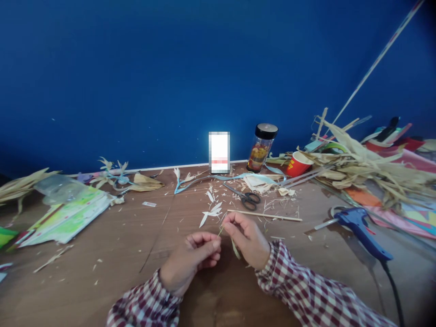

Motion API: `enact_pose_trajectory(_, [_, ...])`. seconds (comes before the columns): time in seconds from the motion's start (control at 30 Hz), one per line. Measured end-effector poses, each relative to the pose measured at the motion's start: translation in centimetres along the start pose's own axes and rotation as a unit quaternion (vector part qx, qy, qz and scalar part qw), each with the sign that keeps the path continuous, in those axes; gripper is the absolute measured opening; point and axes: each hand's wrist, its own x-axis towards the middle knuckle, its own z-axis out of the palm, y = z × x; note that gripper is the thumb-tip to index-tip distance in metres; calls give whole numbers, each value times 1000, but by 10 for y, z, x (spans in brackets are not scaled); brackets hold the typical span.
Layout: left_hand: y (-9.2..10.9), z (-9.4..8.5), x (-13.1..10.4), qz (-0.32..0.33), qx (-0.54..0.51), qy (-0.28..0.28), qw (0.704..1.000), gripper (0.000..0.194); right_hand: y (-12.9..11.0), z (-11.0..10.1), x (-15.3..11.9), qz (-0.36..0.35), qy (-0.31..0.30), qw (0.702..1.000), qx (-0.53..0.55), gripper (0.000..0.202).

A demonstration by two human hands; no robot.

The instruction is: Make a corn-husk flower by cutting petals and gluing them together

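Observation:
My left hand (194, 256) and my right hand (248, 238) are close together over the wooden table. Between their fingertips runs a thin yellow-green strand (220, 230), pinched from both sides. Below my right fingers hangs a pale green leaf-like strip (235, 250); whether it joins the strand I cannot tell. Just beyond the hands lie white petal-shaped husk pieces (213, 211). A thin wooden stick (265, 215) rests past my right hand, and black-handled scissors (250, 200) lie behind it.
A blue glue gun (363, 229) with a cord lies at right, near piled dry corn husks (361, 168). A red paper cup (297, 164), a black-lidded jar (261, 147) and a glowing screen (219, 152) stand by the blue wall. Husk scraps litter the table; a painted sheet (73, 215) lies left.

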Motion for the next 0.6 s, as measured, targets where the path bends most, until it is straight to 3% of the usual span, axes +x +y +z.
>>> enact_pose_trajectory(0.17, [-1, -2, 2, -24, -3, -48, 999, 25, 1, -3, 1, -26, -4, 999, -30, 15])
enact_pose_trajectory(0.4, [1, -6, 3, -8, -15, -48, 999, 19, 6, -18, 6, 40, -133, 990, 14, 15])
enact_pose_trajectory(0.5, [3, -9, 3, -3, -18, -29, 999, 18, 7, -27, 8, 47, -178, 982, -46, 15])
enact_pose_trajectory(0.6, [4, -10, 5, -15, -11, -7, 1000, 18, 5, -35, 10, 15, -142, 976, -164, 17])
